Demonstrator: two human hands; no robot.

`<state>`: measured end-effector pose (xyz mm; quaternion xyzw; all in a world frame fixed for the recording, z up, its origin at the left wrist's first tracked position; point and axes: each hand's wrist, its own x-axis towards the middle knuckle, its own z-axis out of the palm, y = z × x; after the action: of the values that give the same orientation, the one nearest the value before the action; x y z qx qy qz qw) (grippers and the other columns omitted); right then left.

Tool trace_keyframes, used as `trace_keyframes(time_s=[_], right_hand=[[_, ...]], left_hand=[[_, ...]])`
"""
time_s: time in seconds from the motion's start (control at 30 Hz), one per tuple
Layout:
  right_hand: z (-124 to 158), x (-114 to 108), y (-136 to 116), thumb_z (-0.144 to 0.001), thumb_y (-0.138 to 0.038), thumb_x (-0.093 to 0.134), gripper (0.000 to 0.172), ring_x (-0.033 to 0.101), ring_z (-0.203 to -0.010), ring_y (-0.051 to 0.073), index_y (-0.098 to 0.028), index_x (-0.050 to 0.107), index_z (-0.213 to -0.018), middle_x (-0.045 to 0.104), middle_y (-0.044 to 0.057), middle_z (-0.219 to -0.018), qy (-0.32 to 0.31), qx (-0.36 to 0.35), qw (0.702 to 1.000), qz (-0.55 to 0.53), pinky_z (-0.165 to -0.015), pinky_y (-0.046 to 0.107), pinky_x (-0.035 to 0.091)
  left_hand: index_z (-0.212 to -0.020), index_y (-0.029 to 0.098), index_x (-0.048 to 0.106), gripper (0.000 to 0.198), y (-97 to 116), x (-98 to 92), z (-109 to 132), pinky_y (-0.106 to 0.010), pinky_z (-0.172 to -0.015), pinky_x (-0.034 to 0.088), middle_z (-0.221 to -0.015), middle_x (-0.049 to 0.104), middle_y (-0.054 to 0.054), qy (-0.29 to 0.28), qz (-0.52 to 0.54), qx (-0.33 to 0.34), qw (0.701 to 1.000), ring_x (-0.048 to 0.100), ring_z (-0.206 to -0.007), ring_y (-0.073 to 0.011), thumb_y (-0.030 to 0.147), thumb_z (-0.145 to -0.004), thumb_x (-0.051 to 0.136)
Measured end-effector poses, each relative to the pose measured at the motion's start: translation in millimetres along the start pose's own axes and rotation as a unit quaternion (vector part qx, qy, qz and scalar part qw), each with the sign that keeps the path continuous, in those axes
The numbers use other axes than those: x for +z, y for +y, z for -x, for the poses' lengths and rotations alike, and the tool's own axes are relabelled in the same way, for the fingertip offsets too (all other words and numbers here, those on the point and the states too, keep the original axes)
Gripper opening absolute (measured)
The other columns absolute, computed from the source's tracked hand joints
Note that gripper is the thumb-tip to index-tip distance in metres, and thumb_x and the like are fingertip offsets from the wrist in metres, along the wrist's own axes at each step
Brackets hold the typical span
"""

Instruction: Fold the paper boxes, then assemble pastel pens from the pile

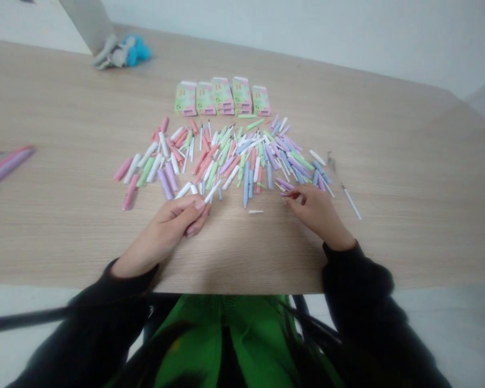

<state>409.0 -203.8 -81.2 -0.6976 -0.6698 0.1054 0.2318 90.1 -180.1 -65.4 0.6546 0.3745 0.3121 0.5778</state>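
Note:
My left hand is closed round a white pen barrel, which points up and to the right from between thumb and forefinger. At the lower right edge of the pile, my right hand has its thumb and fingertips pinched together. What they hold is too small and blurred to tell; a purple pen part lies right beside them. Pen parts in white, pink, green, blue and purple, with thin refills among them, form a loose pile in front of both hands. Between the hands lies a small white pointed piece.
Behind the pile stand several green and pink boxes in a row. A thin white refill lies apart on the right. Long coloured pieces lie at the left edge. A grey and blue bundle sits at the back left.

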Motion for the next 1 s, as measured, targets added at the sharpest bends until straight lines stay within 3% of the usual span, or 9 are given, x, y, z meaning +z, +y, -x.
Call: trace_keyframes(time_s=[0.3,0.53,0.63,0.83,1.0], right_hand=[[6,11,-3,-0.086,-0.019,0.062,0.010,0.064,-0.083,0.023,-0.015,0.071,-0.086,0.071,0.011,-0.093,-0.011,0.006,1.000,0.001,-0.080,0.036,0.047],[10,23,-7,-0.089,-0.021,0.060,0.009,0.064,-0.085,0.023,-0.016,0.067,-0.090,0.070,0.010,-0.093,0.008,0.008,0.999,-0.031,-0.080,0.036,0.048],[10,12,6,-0.086,-0.025,0.064,0.013,0.063,-0.078,0.021,-0.017,0.069,-0.095,0.069,0.007,-0.087,0.049,0.037,0.997,-0.039,-0.077,0.036,0.049],[5,-33,51,-0.078,-0.018,0.063,0.016,0.058,-0.066,0.020,-0.017,0.073,-0.090,0.070,0.010,-0.091,0.151,0.116,0.981,0.033,-0.072,0.037,0.049],[-21,-58,60,-0.080,-0.017,0.058,0.021,0.059,-0.068,0.019,-0.015,0.075,-0.092,0.070,0.011,-0.096,0.174,0.091,0.979,0.053,-0.073,0.036,0.050]], left_hand=[[-0.062,0.019,0.043,0.050,-1,0.0,0,-0.030,-0.062,0.027,-0.059,0.040,0.004,-0.033,-0.026,0.009,0.999,0.035,-0.058,-0.0127,0.044,-0.105,0.042],[-0.061,0.019,0.044,0.051,-2,-0.8,0,-0.031,-0.062,0.026,-0.058,0.040,0.004,-0.025,-0.045,0.005,0.999,0.036,-0.058,-0.0132,0.044,-0.105,0.041],[-0.060,0.019,0.043,0.053,0,-0.4,1,-0.031,-0.062,0.027,-0.058,0.040,0.004,-0.026,-0.058,-0.002,0.998,0.036,-0.059,-0.0134,0.047,-0.105,0.042],[-0.059,0.020,0.042,0.055,4,0.4,3,-0.031,-0.063,0.028,-0.059,0.039,0.003,-0.005,-0.075,-0.025,0.997,0.036,-0.060,-0.0146,0.052,-0.103,0.041],[-0.059,0.020,0.043,0.055,3,-2.6,5,-0.031,-0.062,0.029,-0.059,0.040,0.003,0.022,-0.079,-0.016,0.996,0.038,-0.060,-0.0149,0.054,-0.102,0.041]])
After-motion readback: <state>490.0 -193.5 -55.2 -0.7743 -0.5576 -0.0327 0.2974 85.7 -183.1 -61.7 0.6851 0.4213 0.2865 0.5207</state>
